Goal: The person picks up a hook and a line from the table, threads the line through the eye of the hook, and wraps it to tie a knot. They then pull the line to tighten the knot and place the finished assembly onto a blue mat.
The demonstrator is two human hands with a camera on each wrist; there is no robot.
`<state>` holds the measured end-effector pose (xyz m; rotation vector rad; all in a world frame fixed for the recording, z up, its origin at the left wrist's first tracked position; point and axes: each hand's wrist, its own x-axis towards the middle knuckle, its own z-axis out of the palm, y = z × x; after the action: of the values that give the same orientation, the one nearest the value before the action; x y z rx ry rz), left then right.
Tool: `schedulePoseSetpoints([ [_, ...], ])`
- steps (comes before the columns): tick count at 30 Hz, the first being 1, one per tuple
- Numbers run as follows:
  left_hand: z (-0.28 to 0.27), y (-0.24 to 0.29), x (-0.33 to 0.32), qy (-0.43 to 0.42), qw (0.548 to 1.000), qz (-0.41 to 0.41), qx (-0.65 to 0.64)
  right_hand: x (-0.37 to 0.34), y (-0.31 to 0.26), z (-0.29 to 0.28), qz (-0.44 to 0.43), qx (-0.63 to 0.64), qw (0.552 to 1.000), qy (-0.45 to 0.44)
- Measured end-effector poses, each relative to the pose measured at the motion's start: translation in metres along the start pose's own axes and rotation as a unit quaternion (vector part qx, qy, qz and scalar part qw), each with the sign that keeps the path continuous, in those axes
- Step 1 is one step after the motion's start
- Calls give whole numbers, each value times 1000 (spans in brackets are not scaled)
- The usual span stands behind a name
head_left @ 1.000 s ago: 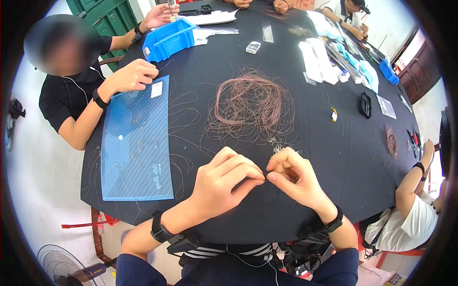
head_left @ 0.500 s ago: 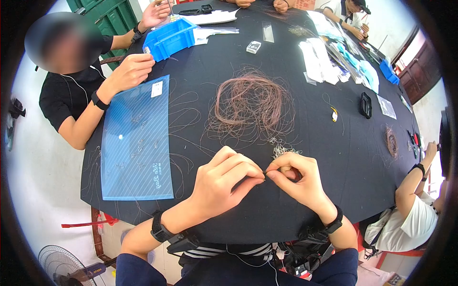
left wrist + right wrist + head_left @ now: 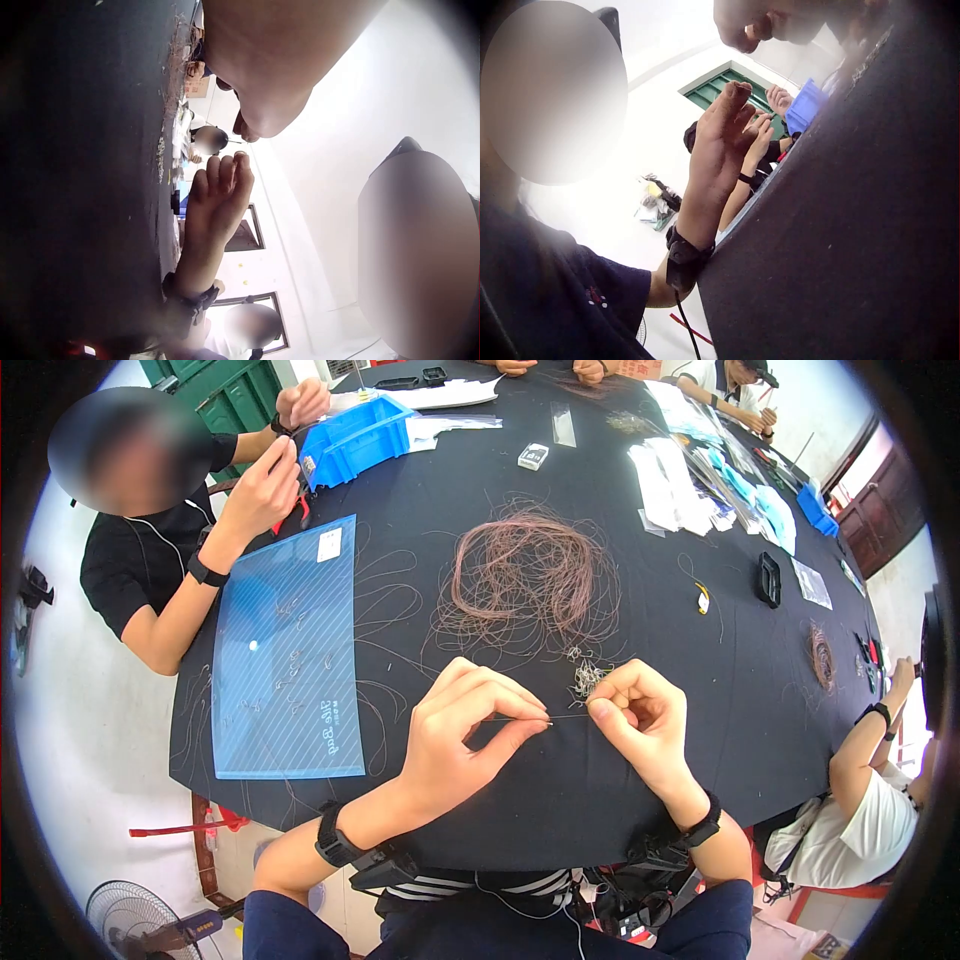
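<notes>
My left hand (image 3: 455, 725) pinches a thin line (image 3: 570, 716) between thumb and index finger, a tiny pale tip showing at the fingertips. From there the line runs taut across a short gap to my right hand (image 3: 645, 710), whose thumb and index finger pinch its other part. Both hands are held above the near side of the table. Just beyond the right fingertips lies a small pile of metal fish hooks (image 3: 586, 680), partly covered by that hand. A loose coil of brownish line (image 3: 580, 585) spreads farther back. In the wrist views the pinched line is hidden.
A blue file bag (image 3: 285, 710) with small hooks and trailing lines lies left on the black table (image 3: 700, 760). Behind it a person's hands (image 3: 265, 490) work near a blue bin (image 3: 355, 445). Paper packs (image 3: 665, 485) and a black tray (image 3: 767, 580) lie right.
My right hand has drawn away to the right from the left one, stretching the line between them. The left hand stays nearly in place. The person at left has raised a hand.
</notes>
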<state>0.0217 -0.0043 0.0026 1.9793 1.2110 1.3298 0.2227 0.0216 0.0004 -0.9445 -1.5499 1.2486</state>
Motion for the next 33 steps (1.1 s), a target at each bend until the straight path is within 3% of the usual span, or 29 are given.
schedulePoseSetpoints([
  [7, -2, -1, -1, 6, 999, 34, 1, -2, -2, -1, -8, 8, 999, -44],
  [12, -3, -2, 1, -8, 996, 59, -63, -2, 0, -5, -72, 36, 992, -98],
  [19, -5, 2, -1, -60, 989, 27, -131, -2, 2, -7, -116, 73, 981, -138],
  [33, -4, 0, -1, -55, 985, 79, -143, -1, -4, -6, -119, 90, 974, -173],
])
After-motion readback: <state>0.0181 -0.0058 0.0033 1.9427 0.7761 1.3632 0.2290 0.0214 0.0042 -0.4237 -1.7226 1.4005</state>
